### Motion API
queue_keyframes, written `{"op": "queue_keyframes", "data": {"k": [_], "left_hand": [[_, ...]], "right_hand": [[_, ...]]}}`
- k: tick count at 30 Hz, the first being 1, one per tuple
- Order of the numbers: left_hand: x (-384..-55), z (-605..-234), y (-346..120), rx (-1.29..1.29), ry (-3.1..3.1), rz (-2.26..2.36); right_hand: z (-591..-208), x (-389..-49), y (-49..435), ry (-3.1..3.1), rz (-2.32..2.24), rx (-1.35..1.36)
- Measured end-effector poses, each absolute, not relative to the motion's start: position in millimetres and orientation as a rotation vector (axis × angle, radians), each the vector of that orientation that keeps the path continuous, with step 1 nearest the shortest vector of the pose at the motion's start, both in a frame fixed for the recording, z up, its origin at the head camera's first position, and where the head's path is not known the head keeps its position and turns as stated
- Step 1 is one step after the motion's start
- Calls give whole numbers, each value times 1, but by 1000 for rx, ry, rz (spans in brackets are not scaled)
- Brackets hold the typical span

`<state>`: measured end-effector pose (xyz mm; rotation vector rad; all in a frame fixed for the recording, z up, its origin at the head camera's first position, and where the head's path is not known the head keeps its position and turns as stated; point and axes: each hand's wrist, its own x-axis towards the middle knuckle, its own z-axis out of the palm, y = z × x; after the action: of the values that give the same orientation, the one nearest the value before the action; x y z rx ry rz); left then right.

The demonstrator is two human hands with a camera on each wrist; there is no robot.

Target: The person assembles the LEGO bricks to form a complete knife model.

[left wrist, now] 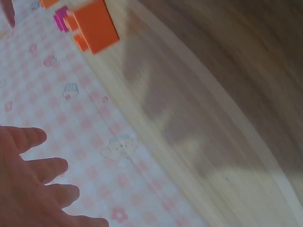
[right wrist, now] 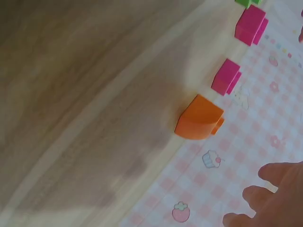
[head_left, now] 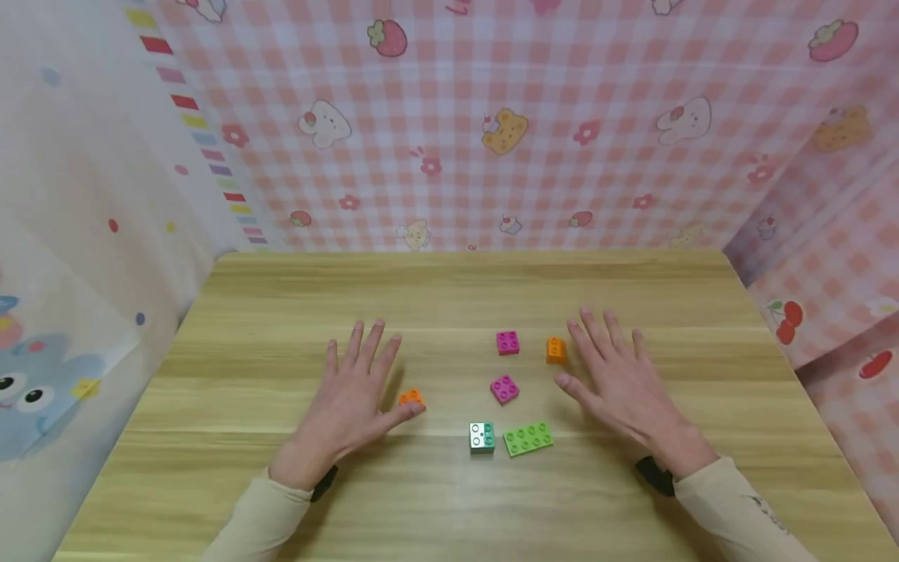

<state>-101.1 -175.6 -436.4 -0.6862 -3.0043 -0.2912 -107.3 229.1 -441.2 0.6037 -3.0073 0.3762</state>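
Note:
My left hand (head_left: 351, 406) hovers over the left half of the table with its fingers spread. Its thumb tip overlaps an orange brick (head_left: 410, 397) in the head view; whether they touch I cannot tell. Fingers extended, my right hand (head_left: 627, 390) is held just right of a second orange brick (head_left: 556, 351), which has a curved side in the right wrist view. Neither hand holds anything. Between them lie two magenta bricks (head_left: 508, 343), a dark green brick (head_left: 481, 439) with a shiny top, and a longer light green brick (head_left: 528, 439).
The bricks lie apart on a wood-grain table (head_left: 449, 515). A pink checked cloth (head_left: 449, 101) hangs behind its far edge, and a white patterned cloth (head_left: 91, 156) hangs on the left. Each wrist bears a dark strapped device (head_left: 656, 476).

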Motion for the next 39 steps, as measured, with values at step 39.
{"op": "queue_keyframes", "data": {"k": [39], "left_hand": [[-91,-446,-107,-1176,-3083,-980]], "right_hand": [[-444,-87,194,-3164,879,1184]]}}
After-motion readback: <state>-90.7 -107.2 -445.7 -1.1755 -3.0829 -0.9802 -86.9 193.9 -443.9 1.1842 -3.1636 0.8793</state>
